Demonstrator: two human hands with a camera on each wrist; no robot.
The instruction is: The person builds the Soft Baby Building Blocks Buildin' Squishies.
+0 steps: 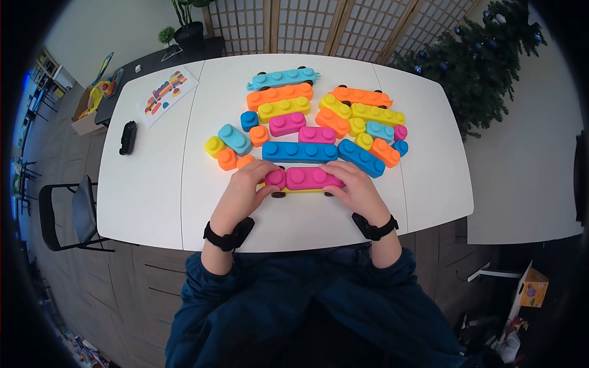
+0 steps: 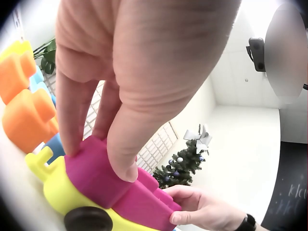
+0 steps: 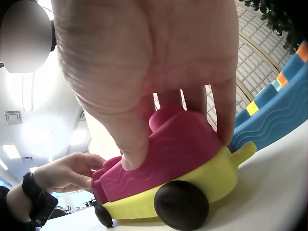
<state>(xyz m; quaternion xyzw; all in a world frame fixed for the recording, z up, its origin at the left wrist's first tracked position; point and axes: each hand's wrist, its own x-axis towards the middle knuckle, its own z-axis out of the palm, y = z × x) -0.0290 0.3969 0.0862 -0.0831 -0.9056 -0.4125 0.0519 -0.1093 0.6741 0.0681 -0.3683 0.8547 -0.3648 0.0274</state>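
"White table (image 1: 141,196), folding screen (image 1: 305,24) behind its far edge. What came leftmost?"

"Folding chair (image 1: 84,211), off the left edge. Black object (image 1: 127,138) lay near that edge, couldn't tell what. Printed sheet (image 1: 167,95) toward the far left corner."

"Then?"

"Loose blocks: yellow block (image 1: 214,146) on the outside, light blue block (image 1: 235,140) just right of it."

"Left hand (image 1: 248,187), grip?"

"Clamped on the small pink block (image 2: 96,168), thumb on the near side, fingers on the far side."

"Where was that?"

"On the left end of a yellow wheeled base (image 3: 216,183), mid-table, toward the near edge. Light blue wheeled base (image 1: 282,78) was by the far edge. Long blue block (image 1: 300,157) lay just beyond the pink ones."

"Pink ones, plural?"

"Long pink block (image 1: 313,178) sat right of the small one, same yellow base. Pressed fully home? Couldn't tell."

"Right hand (image 1: 359,187)?"

"Clamped too, on the long pink block's right end, thumb on the near side."

"Anything further right?"

"Angled blue block (image 1: 361,158) beyond that hand, orange wheeled base (image 1: 361,97) nearer the far edge, tree (image 1: 466,73) past the far right corner."
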